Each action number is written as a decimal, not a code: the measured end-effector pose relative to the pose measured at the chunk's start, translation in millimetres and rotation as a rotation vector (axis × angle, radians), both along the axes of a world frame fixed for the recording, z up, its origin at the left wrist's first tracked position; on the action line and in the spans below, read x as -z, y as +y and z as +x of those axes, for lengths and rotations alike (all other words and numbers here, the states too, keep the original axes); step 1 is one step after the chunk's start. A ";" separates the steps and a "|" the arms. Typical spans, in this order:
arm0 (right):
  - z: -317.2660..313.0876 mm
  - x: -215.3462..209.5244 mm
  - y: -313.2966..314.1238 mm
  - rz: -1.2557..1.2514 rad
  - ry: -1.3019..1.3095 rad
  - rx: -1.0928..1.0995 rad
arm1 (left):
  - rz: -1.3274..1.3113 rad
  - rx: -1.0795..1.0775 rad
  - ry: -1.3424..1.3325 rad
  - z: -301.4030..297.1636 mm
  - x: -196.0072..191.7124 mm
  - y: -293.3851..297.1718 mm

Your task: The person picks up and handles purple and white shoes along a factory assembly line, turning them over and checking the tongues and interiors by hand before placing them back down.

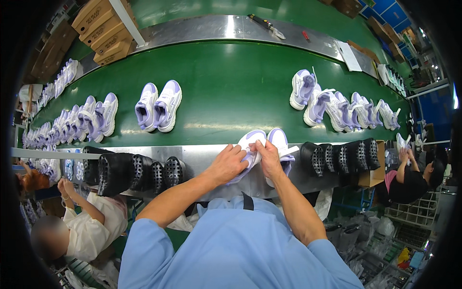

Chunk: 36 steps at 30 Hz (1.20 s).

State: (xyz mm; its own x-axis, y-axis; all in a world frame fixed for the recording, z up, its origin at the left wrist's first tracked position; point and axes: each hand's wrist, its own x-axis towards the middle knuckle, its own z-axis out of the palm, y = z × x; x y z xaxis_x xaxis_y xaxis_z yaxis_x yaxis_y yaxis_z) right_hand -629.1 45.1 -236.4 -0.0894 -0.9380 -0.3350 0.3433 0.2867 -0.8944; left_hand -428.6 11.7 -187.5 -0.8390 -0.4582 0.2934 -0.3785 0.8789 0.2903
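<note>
A white and lilac sneaker (251, 138) is in front of me at the steel edge of the belt, toe pointing away. My left hand (229, 164) is closed round its left side. The fingers of my right hand (269, 158) are pinched at the white strap across the same shoe's upper; the fingertips partly hide it. Close on the right stands a second, matching sneaker (278, 138). Its white strap (288, 151) sticks out to the right, and my right hand and wrist cover part of the shoe.
Across the green belt (231, 72), a sneaker pair (159, 106) stands left of centre, with rows of similar shoes at both sides. Black perforated shoe-shaped forms (174, 169) line the near steel ledge. Stacked boxes (103, 29) are far left. Co-workers sit at left and right.
</note>
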 end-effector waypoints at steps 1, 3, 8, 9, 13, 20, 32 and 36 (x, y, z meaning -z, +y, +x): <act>-3.9 3.6 0.5 -0.005 -0.032 -0.001 | -0.004 0.029 -0.019 0.8 -1.1 0.3; 0.8 2.0 -1.1 0.014 -0.004 -0.009 | -0.002 0.055 -0.043 -0.1 -8.9 2.8; 9.2 2.3 -3.3 -0.017 0.028 -0.032 | -0.156 0.048 -0.078 -5.2 -12.1 10.1; 8.8 2.0 -1.3 0.006 0.045 -0.026 | -0.154 0.046 -0.080 -6.3 -10.9 10.9; 7.0 6.0 -0.1 -0.007 0.004 -0.005 | -0.116 0.114 -0.115 -9.1 -1.1 13.1; -1.7 3.4 1.4 -0.015 -0.014 -0.104 | 0.086 0.264 -0.011 10.3 9.9 10.2; -3.2 -20.4 3.8 0.002 0.153 -0.244 | 1.012 -0.935 -0.292 8.3 58.8 67.7; -17.1 -71.1 7.3 0.027 0.381 -0.505 | 1.233 -0.823 -0.063 25.2 59.4 69.7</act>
